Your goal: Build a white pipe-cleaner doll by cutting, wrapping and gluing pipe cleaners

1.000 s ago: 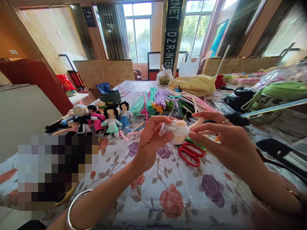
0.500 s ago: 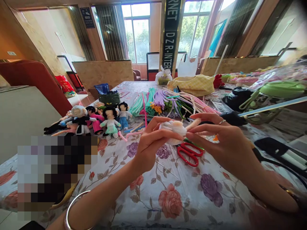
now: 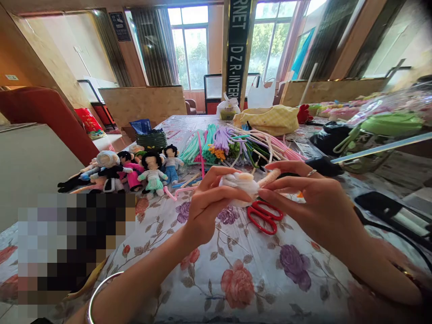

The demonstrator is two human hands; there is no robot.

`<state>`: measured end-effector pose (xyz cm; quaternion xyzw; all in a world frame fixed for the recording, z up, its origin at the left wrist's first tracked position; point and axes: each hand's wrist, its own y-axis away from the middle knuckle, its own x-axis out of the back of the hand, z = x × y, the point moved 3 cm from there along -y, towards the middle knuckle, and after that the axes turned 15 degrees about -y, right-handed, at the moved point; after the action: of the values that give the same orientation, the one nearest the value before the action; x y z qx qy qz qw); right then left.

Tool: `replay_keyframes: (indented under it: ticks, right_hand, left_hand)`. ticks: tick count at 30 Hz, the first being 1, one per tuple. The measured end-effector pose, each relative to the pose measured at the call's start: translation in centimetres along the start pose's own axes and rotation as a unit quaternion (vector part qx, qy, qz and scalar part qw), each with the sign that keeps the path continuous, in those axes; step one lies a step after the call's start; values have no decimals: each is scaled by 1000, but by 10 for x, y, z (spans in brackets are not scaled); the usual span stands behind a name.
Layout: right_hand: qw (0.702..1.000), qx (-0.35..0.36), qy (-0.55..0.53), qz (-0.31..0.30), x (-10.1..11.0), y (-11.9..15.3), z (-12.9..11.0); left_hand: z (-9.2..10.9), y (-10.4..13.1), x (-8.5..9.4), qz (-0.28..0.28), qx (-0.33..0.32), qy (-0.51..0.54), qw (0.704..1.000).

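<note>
My left hand [image 3: 205, 209] is closed round a bulky white fuzzy piece [image 3: 234, 184], wound like pipe cleaner, with a cream patch on top. From its right side sticks a short peach pipe cleaner stub [image 3: 271, 177]. Thumb and fingers of my right hand [image 3: 312, 202] pinch that stub and touch the white piece's edge. Both hands hover above the table, just over red-handled scissors [image 3: 265, 217] whose blades are hidden behind my right hand. Small fuzzy dolls [image 3: 151, 173] are gathered to the left of my hands.
Bundles of coloured pipe cleaners [image 3: 221, 139] lie behind my hands. A dark green basket [image 3: 151, 140] stands behind the dolls. A yellow checked bag [image 3: 266, 119] lies farther back, with a green-lidded container [image 3: 388, 123] at right. A floral cloth [image 3: 249, 252] covers the table.
The whole view has shifted slightly, so everything sits a little farther left. Both hands keep their hold on the white piece and its peach stub, with hardly any movement.
</note>
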<state>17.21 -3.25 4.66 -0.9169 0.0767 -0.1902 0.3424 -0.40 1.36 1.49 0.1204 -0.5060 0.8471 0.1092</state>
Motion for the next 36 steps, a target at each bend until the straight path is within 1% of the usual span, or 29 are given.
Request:
replay_keyframes:
  ticks: [2, 7, 9, 12, 22, 28, 32, 36]
  right_hand:
    - [1000, 2, 4, 1, 0, 1, -2]
    - [1000, 3, 1, 2, 1, 1, -2]
    - [1000, 5, -1, 3, 1, 0, -1]
    - [1000, 4, -7, 3, 0, -1, 0]
    - [1000, 8, -6, 12, -2, 2, -2]
    - [1000, 14, 14, 1, -1, 0, 0]
    - [998, 35, 50, 15, 1, 0, -4]
    - [993, 81, 75, 32, 0, 2, -8]
  left_hand:
    - [-1, 1, -2, 12, 10, 16, 1000]
    - [1, -1, -6, 54, 36, 100, 993]
    - [2, -2, -7, 61, 46, 115, 990]
    - [3, -3, -7, 60, 62, 124, 989]
    - [3, -3, -7, 62, 77, 126, 987]
    - [2, -3, -6, 61, 78, 123, 987]
    - [1, -2, -6, 62, 97, 128, 985]
    - [1, -3, -5, 65, 111, 132, 983]
